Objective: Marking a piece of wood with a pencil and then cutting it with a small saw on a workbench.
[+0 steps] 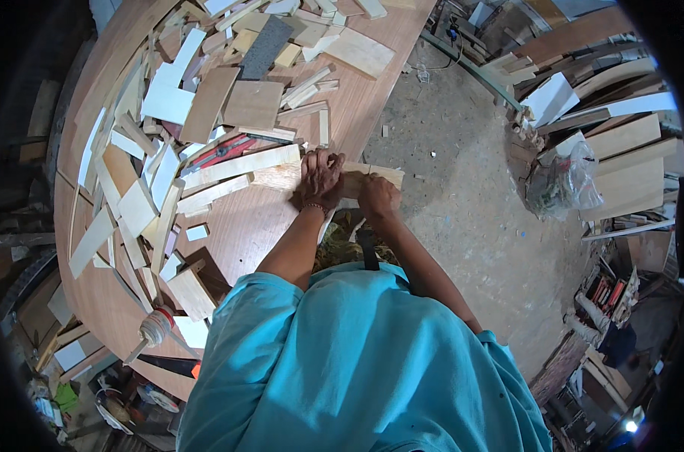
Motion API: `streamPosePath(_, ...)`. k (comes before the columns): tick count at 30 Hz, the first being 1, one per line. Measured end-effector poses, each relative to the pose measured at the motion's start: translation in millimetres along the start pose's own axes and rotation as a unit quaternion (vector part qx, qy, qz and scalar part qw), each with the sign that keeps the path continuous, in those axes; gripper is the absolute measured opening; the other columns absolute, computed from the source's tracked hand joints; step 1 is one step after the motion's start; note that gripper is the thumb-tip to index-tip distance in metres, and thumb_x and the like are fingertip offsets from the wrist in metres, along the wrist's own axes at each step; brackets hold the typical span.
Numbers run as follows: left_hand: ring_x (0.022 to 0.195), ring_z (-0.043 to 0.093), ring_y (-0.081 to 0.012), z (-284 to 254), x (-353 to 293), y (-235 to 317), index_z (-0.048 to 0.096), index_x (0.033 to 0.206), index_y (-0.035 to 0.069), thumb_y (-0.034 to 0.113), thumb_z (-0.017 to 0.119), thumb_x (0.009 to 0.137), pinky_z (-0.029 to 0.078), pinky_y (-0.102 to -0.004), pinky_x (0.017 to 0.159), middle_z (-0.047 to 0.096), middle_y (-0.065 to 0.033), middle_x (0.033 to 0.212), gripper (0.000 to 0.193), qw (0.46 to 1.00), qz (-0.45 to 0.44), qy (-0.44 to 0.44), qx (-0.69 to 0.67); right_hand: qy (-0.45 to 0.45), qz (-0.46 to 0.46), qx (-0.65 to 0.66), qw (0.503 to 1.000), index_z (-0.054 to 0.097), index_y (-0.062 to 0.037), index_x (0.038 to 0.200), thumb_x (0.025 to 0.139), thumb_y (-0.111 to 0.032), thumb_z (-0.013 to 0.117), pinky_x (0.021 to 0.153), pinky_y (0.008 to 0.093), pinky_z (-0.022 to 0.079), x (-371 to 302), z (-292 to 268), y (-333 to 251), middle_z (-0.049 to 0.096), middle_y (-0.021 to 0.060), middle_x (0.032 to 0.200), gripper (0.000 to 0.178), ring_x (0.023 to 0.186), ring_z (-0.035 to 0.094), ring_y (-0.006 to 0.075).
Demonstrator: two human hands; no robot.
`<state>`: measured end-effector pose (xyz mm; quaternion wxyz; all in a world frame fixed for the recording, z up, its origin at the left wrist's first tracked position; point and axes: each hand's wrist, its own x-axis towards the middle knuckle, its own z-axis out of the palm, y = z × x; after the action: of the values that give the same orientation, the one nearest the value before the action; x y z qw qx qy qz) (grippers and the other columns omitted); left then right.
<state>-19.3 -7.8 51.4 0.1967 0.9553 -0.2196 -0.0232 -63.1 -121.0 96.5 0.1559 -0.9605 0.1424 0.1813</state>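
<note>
A pale wooden board (pixel 275 178) lies across the table's right edge, its far end sticking out over the floor. My left hand (pixel 321 179) is bent over the middle of this board, fingers curled, gripping it against the table. Close beside it, my right hand (pixel 379 197) is closed in a fist at the near side of the overhanging part. Whatever that fist holds is hidden by the fingers. Longer light wood strips (pixel 240 167) lie just left of the board, with a red-handled tool (pixel 220 151) behind them.
Wood offcuts are heaped over the table (pixel 357 117), among them a dark grey piece (pixel 266 47) and white panels (pixel 167 103). A wound spool of cord (pixel 156 325) stands near left. Across the concrete floor (pixel 462 166), boards (pixel 636 143) and a clear plastic bag (pixel 572 181) are stacked.
</note>
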Motion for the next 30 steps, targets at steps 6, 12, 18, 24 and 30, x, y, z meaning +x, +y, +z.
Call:
streamPosePath(6, 0.091, 0.04, -0.0254, -8.1, -4.0, -2.0, 0.051, 0.096, 0.013, 0.018, 0.047, 0.073, 0.029, -0.0392, 0.083, 0.044, -0.0081, 0.09, 0.023, 0.998, -0.028, 0.054, 0.013, -0.044, 0.018, 0.001, 0.999, 0.052, 0.0026, 0.074, 0.072, -0.008, 0.044, 0.058, 0.0369, 0.048, -60.5, -42.2, -16.9, 0.059, 0.018, 0.072, 0.014, 0.069, 0.059, 0.0311)
streamPosePath(12, 0.095, 0.038, -0.0276, 2.3, 0.2, -1.2, 0.05, 0.095, 0.012, 0.019, 0.047, 0.073, 0.028, -0.0397, 0.083, 0.043, -0.0109, 0.093, 0.023, 0.998, -0.007, 0.06, -0.01, -0.021, -0.014, -0.02, 0.999, 0.051, 0.0034, 0.077, 0.072, -0.007, 0.043, 0.059, 0.0393, 0.048, -9.5, -6.8, -6.8, 0.058, 0.0208, 0.071, 0.013, 0.069, 0.059, 0.0327)
streamPosePath(18, 0.089, 0.039, -0.026, -7.0, -5.4, -2.5, 0.049, 0.095, 0.013, 0.016, 0.049, 0.072, 0.03, -0.0381, 0.078, 0.042, -0.0092, 0.091, 0.023, 0.998, -0.023, 0.057, -0.007, -0.06, 0.014, -0.032, 0.998, 0.052, 0.0029, 0.079, 0.072, -0.007, 0.043, 0.06, 0.0391, 0.047, -60.6, -39.1, -18.6, 0.058, 0.0195, 0.073, 0.015, 0.069, 0.059, 0.0314)
streamPosePath(24, 0.094, 0.04, -0.0264, -5.3, 1.3, 2.4, 0.05, 0.095, 0.014, 0.018, 0.046, 0.073, 0.03, -0.0389, 0.084, 0.045, -0.0093, 0.092, 0.022, 0.999, -0.021, 0.022, -0.018, 0.027, -0.015, -0.04, 0.999, 0.057, -0.0009, 0.074, 0.072, -0.009, 0.045, 0.054, 0.0369, 0.048, -13.8, -1.6, -4.9, 0.059, 0.0147, 0.072, 0.015, 0.068, 0.06, 0.028)
streamPosePath(30, 0.092, 0.04, -0.0259, -9.9, -3.6, 2.4, 0.05, 0.093, 0.013, 0.019, 0.049, 0.073, 0.03, -0.0382, 0.083, 0.044, -0.0088, 0.092, 0.021, 0.998, -0.046, 0.004, 0.033, 0.005, 0.046, 0.001, 0.999, 0.056, 0.0003, 0.074, 0.073, -0.008, 0.044, 0.056, 0.0363, 0.048, -49.0, -17.7, -14.2, 0.059, 0.0171, 0.072, 0.014, 0.067, 0.06, 0.0287)
